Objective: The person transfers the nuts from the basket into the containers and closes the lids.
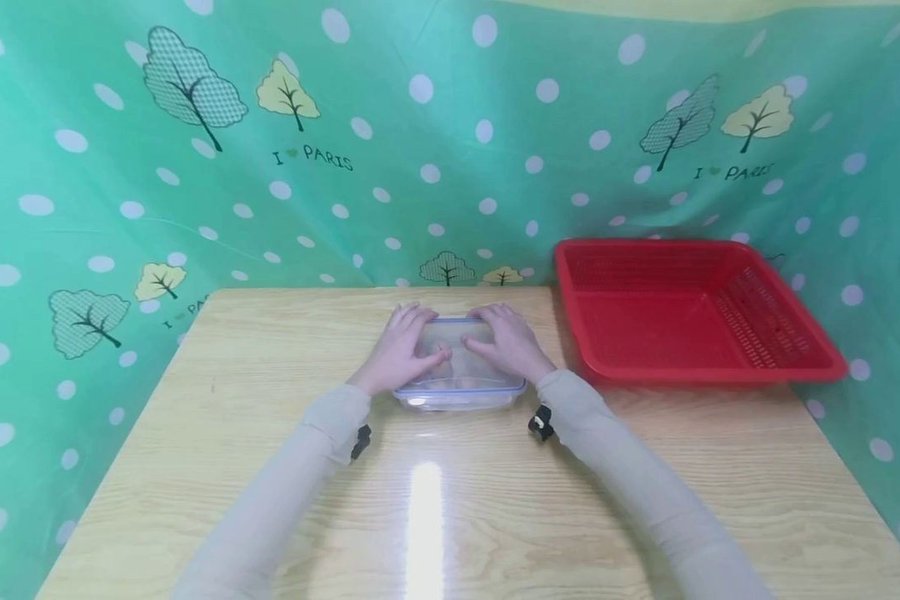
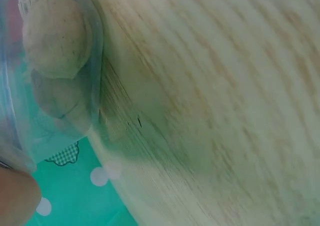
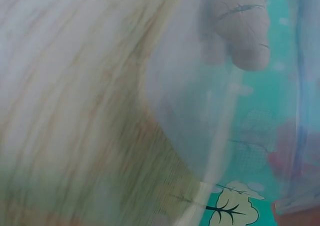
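A clear plastic food container [image 1: 461,400] with a blue-rimmed lid [image 1: 461,371] lies on the wooden table. My left hand [image 1: 399,348] grips its left side, fingers bent over the far edge and thumb across the lid. On the opposite side my right hand [image 1: 512,343] holds it the same way, the two thumbs apart. Through the wall, the left wrist view shows rounded tan lumps [image 2: 57,38] inside; similar greyish lumps [image 3: 242,28] with dark cracks show in the right wrist view. Their kind cannot be made out. Most fingertips are hidden.
To the right, a red plastic basket [image 1: 712,372] with perforated walls stands at the table's back right. The wooden table [image 1: 270,333] backs onto a green dotted curtain [image 1: 450,125], which also hangs along both sides.
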{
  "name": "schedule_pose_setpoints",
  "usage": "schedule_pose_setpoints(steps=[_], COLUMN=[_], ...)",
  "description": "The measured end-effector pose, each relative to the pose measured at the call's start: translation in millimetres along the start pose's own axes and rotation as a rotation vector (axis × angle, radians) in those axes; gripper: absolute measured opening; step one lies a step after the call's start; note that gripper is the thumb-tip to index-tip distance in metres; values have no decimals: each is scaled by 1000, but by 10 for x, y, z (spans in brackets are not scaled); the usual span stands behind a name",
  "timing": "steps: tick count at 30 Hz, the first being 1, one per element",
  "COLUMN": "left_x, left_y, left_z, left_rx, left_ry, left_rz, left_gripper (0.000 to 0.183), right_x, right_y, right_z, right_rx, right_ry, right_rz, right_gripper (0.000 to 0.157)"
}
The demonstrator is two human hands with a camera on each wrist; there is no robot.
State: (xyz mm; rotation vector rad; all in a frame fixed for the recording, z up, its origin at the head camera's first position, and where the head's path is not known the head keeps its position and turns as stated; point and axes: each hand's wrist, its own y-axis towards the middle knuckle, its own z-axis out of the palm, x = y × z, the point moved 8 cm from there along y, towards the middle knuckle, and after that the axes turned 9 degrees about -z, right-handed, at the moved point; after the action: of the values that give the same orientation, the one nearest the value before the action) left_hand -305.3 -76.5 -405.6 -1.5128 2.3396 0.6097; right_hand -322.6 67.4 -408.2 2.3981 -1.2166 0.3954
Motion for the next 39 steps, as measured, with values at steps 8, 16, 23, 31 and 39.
schedule_pose_setpoints(steps=[8, 16, 23, 31, 39], left_x=[-100, -167, -190, -197, -185], left_y=[-138, -365, -368, -357, -374], left_z=[-101, 61, 60, 30, 25], left_rx=[-64, 122, 138, 158, 180], left_ry=[48, 185, 204, 180, 170], left_rz=[71, 129, 136, 148, 163], left_gripper=[66, 95, 100, 100, 103], right_x=[27, -19, 19, 359, 428], right_y=[23, -7, -18, -334, -537], right_z=[0, 7, -30, -102, -73], right_rx=[2, 13, 19, 47, 52], right_ry=[36, 33, -5, -75, -122], right_rz=[4, 7, -75, -309, -375], right_gripper=[51, 52, 51, 78, 87])
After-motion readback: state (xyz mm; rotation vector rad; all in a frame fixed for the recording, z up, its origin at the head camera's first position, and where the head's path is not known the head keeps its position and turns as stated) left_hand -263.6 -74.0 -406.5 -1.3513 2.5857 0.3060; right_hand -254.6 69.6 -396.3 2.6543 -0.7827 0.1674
